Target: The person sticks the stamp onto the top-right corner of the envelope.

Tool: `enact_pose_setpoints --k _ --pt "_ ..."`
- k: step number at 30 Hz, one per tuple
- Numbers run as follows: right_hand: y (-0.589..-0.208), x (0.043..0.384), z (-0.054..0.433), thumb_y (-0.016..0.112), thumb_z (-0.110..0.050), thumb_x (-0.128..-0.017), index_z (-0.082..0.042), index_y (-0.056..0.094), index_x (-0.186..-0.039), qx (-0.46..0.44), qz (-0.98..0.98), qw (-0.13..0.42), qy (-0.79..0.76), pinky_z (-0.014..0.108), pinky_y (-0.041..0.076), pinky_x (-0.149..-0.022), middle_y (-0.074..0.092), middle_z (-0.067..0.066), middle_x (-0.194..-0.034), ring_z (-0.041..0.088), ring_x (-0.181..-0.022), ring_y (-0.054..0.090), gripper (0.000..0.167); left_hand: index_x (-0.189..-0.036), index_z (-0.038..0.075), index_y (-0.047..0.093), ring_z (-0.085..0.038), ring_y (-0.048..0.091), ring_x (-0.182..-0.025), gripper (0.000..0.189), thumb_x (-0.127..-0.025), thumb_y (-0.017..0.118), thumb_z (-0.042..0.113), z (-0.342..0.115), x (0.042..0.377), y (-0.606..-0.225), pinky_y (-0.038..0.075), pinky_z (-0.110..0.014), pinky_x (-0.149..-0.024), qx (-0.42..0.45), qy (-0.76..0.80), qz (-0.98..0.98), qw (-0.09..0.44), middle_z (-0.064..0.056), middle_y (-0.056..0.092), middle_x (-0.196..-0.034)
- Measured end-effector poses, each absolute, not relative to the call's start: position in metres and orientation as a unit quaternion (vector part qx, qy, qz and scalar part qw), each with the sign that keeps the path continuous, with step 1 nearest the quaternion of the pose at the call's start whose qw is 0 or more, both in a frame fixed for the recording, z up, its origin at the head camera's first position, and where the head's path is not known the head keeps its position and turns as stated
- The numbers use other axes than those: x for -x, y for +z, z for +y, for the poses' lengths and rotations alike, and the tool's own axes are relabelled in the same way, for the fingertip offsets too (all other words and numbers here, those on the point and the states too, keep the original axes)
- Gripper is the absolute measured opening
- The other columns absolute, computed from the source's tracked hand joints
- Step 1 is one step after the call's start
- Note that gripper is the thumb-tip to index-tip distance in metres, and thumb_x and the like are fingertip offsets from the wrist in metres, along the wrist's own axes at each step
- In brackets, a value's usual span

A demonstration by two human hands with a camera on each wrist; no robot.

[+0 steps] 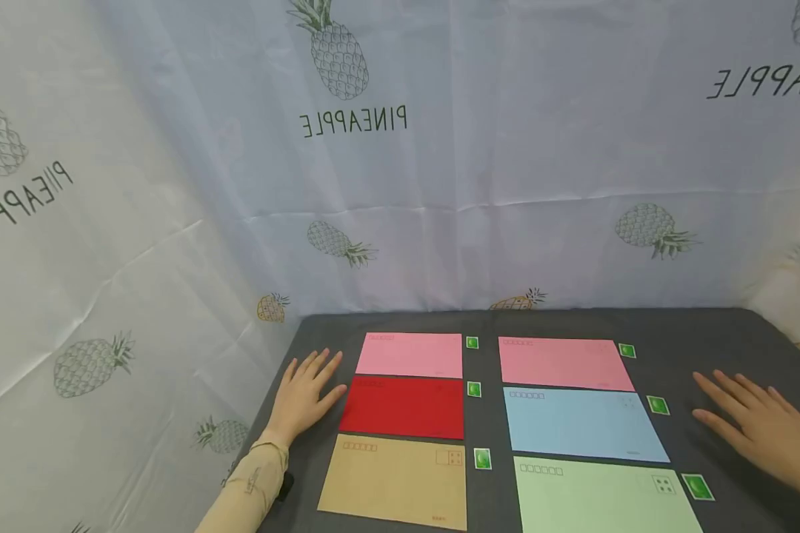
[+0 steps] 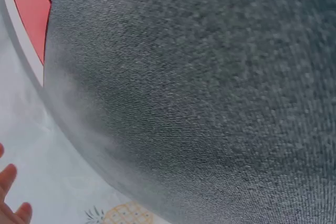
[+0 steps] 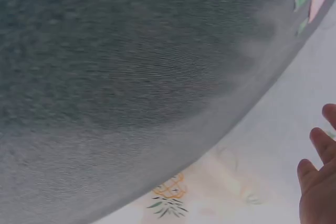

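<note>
My left hand [image 1: 304, 394] rests palm down at the table's left, fingers straight and spread, holding nothing. Its thumb lies just left of a red envelope [image 1: 403, 409]. Above that is a pink envelope [image 1: 410, 355], below it a tan one. Palm down at the right side, my right hand [image 1: 756, 423] also has straight, spread fingers and nothing in its grasp. Nearest to it are a light blue envelope [image 1: 587, 423] and a small green stamp [image 1: 658, 405]. In the wrist views only some fingertips [image 2: 7, 177] show, at the lower outer edges.
A second pink envelope [image 1: 563, 363] and a light green envelope [image 1: 603, 500] complete the right column. Green stamps, such as one stamp [image 1: 482, 459] beside the tan envelope [image 1: 393, 477], lie right of each envelope. Pineapple-print cloth [image 1: 507, 148] hangs behind the dark table [image 1: 700, 329].
</note>
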State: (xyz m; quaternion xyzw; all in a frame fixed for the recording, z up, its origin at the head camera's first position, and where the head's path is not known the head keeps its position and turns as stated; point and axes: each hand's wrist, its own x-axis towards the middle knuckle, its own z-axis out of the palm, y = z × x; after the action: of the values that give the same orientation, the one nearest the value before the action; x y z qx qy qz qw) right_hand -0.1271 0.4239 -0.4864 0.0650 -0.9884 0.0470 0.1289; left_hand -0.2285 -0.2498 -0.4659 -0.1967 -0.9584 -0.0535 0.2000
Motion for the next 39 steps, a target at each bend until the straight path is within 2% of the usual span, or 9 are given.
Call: enact_pose_setpoints --k 3,5,8,11,16,20,27,34,39 --pt "-0.479 0.129 0.42 0.055 -0.04 -0.091 -0.021 0.009 -0.151 -0.081 -0.985 0.145 0.051 0.052 -0.017 -0.111 0.029 0.034 -0.143 0.051 -0.138 0.006 0.078 -0.14 0.022 0.045 -0.033 0.049 -0.124 0.064 -0.083 0.064 0.045 -0.249 0.229 -0.467 0.031 -0.055 -0.104 0.195 -0.072 -0.955 0.211 -0.012 0.051 -0.138" --pt "-0.474 0.131 0.414 0.057 -0.037 -0.09 -0.02 0.015 -0.151 -0.092 -0.982 0.158 0.053 0.06 -0.002 -0.111 0.038 0.034 -0.136 0.054 -0.129 0.024 0.076 -0.137 0.02 0.048 -0.035 0.053 -0.118 0.063 -0.081 0.067 0.043 -0.248 0.228 -0.467 0.036 -0.056 -0.099 0.189 -0.097 -0.953 0.214 -0.015 0.054 -0.133" --pt "-0.465 0.136 0.405 0.06 -0.035 -0.089 -0.018 0.022 -0.149 -0.102 -0.98 0.165 0.055 0.064 0.023 -0.099 0.047 0.032 -0.127 0.051 -0.112 0.041 0.074 -0.133 0.016 0.052 -0.037 0.057 -0.11 0.061 -0.08 0.069 0.039 -0.247 0.228 -0.468 0.041 -0.056 -0.091 0.175 -0.136 -0.951 0.215 -0.018 0.057 -0.126" --pt "-0.456 0.141 0.394 0.064 -0.033 -0.086 -0.015 0.032 -0.146 -0.11 -0.977 0.175 0.051 0.06 0.035 -0.084 0.053 0.029 -0.12 0.049 -0.102 0.048 0.07 -0.131 0.012 0.055 -0.037 0.058 -0.106 0.057 -0.081 0.069 0.036 -0.244 0.229 -0.468 0.044 -0.056 -0.087 0.161 -0.17 -0.951 0.201 -0.018 0.058 -0.122" --pt "-0.448 0.148 0.38 0.067 -0.03 -0.084 -0.008 0.045 -0.136 -0.121 -0.973 0.189 0.051 0.058 0.039 -0.08 0.057 0.026 -0.116 0.046 -0.1 0.051 0.06 -0.131 0.01 0.054 -0.035 0.055 -0.11 0.054 -0.085 0.066 0.036 -0.239 0.233 -0.467 0.042 -0.056 -0.091 0.131 -0.224 -0.956 0.135 -0.018 0.056 -0.123" --pt "-0.443 0.153 0.366 0.063 -0.032 -0.087 -0.003 0.05 -0.129 -0.11 -0.975 0.173 0.081 0.059 0.038 -0.082 0.054 0.025 -0.118 0.045 -0.103 0.049 0.053 -0.13 0.011 0.055 -0.033 0.055 -0.112 0.05 -0.087 0.063 0.037 -0.233 0.238 -0.467 0.042 -0.054 -0.093 0.108 -0.244 -0.959 0.094 -0.016 0.056 -0.123" --pt "-0.438 0.166 0.335 0.057 -0.036 -0.09 0.001 0.054 -0.122 -0.084 -0.979 0.141 0.124 0.064 0.037 -0.085 0.051 0.028 -0.121 0.047 -0.108 0.046 0.049 -0.122 0.01 0.061 -0.027 0.059 -0.103 0.042 -0.088 0.062 0.035 -0.225 0.248 -0.47 0.047 -0.047 -0.089 0.081 -0.273 -0.956 0.067 -0.012 0.06 -0.113" --pt "-0.435 0.18 0.307 0.052 -0.039 -0.093 -0.003 0.056 -0.123 -0.09 -0.967 0.113 0.209 0.066 0.036 -0.086 0.046 0.03 -0.13 0.048 -0.115 0.043 0.047 -0.124 0.008 0.057 -0.02 0.052 -0.084 0.042 -0.088 0.063 0.029 -0.219 0.254 -0.471 0.046 -0.041 -0.075 0.076 -0.26 -0.962 0.026 -0.008 0.057 -0.094" --pt "-0.436 0.19 0.291 0.051 -0.039 -0.094 -0.005 0.057 -0.122 -0.097 -0.96 0.109 0.238 0.063 0.041 -0.084 0.052 0.024 -0.127 0.046 -0.113 0.047 0.045 -0.125 0.008 0.057 -0.023 0.051 -0.088 0.04 -0.089 0.061 0.027 -0.218 0.26 -0.473 0.045 -0.043 -0.076 0.082 -0.269 -0.959 0.023 -0.01 0.057 -0.096"
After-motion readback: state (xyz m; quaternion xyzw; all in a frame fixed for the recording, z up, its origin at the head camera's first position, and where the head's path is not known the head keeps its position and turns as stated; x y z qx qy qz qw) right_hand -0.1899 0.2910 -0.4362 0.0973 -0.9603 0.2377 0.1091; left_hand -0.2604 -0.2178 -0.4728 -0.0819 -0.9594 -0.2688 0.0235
